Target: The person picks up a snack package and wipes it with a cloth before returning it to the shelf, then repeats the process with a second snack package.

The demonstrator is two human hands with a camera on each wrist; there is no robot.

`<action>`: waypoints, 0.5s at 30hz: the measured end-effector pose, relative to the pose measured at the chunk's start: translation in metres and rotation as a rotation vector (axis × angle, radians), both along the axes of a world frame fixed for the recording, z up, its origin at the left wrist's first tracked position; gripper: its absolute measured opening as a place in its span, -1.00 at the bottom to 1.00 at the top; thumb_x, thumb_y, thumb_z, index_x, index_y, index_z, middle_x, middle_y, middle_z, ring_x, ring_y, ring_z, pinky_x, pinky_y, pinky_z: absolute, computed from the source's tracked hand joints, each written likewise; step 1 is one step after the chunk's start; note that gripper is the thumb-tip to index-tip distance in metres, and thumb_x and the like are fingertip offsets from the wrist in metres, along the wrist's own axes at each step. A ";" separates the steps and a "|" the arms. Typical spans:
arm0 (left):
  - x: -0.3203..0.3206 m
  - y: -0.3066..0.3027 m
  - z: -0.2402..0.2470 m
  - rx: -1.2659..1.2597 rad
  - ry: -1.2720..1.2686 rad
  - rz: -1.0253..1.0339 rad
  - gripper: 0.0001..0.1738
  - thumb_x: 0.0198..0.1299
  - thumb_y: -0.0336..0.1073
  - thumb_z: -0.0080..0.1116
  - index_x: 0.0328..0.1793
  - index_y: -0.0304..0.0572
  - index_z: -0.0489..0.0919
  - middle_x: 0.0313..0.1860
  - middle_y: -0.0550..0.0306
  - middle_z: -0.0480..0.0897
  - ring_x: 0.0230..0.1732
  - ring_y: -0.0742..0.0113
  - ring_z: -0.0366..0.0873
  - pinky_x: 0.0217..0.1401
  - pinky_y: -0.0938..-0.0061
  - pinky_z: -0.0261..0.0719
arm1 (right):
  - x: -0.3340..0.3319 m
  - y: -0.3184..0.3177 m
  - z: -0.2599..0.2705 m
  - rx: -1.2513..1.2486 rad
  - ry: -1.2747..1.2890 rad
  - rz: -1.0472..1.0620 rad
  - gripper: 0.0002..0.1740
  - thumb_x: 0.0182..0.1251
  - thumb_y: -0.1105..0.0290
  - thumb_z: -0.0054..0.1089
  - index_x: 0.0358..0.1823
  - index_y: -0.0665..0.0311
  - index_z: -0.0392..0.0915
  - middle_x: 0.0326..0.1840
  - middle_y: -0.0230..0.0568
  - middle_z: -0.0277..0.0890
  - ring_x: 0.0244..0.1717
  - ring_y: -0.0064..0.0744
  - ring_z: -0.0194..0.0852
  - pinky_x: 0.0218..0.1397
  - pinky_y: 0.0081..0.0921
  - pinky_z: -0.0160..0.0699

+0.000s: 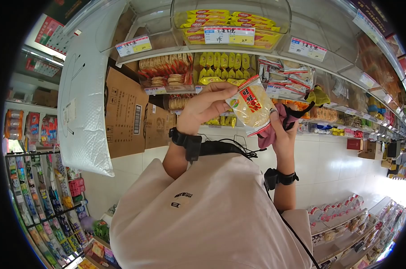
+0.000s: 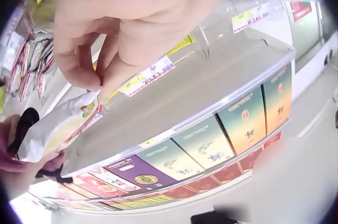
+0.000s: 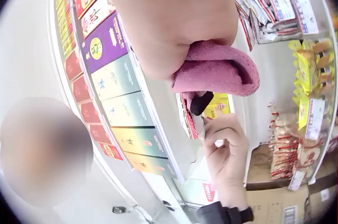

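A clear packet of round rice crackers (image 1: 252, 107) with red edges and a red label is held between both hands in the head view. My left hand (image 1: 203, 105) pinches its upper left corner between thumb and fingertips. On the lower right edge, the thumb of my right hand (image 1: 284, 134) lies over the packet. That hand also grips a folded pink cloth (image 3: 216, 71), bunched in its fingers; a black strap (image 3: 202, 103) shows beside the cloth. In the left wrist view the packet (image 2: 58, 126) appears nearly edge-on, stretched between the hands.
Shelves ahead carry clear bins of yellow snack packs (image 1: 223, 60), red-wrapped crackers (image 1: 167, 67) and white packets (image 1: 292, 76). Brown cartons (image 1: 127, 112) and a silvery padded sheet (image 1: 84, 98) stand at the left. Boxed goods (image 2: 206, 150) line a lower shelf.
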State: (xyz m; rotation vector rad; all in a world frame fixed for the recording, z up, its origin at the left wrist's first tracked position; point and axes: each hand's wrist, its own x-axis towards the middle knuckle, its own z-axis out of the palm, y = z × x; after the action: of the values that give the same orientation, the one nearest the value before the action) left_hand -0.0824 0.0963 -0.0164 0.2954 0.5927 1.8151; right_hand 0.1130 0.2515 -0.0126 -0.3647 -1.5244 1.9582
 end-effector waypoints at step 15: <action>0.033 0.022 0.035 -0.046 0.379 0.420 -0.36 0.59 0.00 -0.10 0.56 -0.32 0.28 0.47 -0.20 0.45 0.46 0.04 0.45 0.48 0.25 0.45 | -0.031 -0.027 0.009 0.296 -0.177 -0.314 -0.64 0.53 0.25 0.17 0.14 0.41 0.53 -0.13 -0.23 0.58 -0.25 -0.60 0.52 -0.14 -0.57 0.49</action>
State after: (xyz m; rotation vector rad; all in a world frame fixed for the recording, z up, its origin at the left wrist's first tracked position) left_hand -0.0498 0.1186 0.0184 0.5209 1.0201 2.1601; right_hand 0.0817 0.2245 -0.0032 -0.6192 -1.7213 1.4664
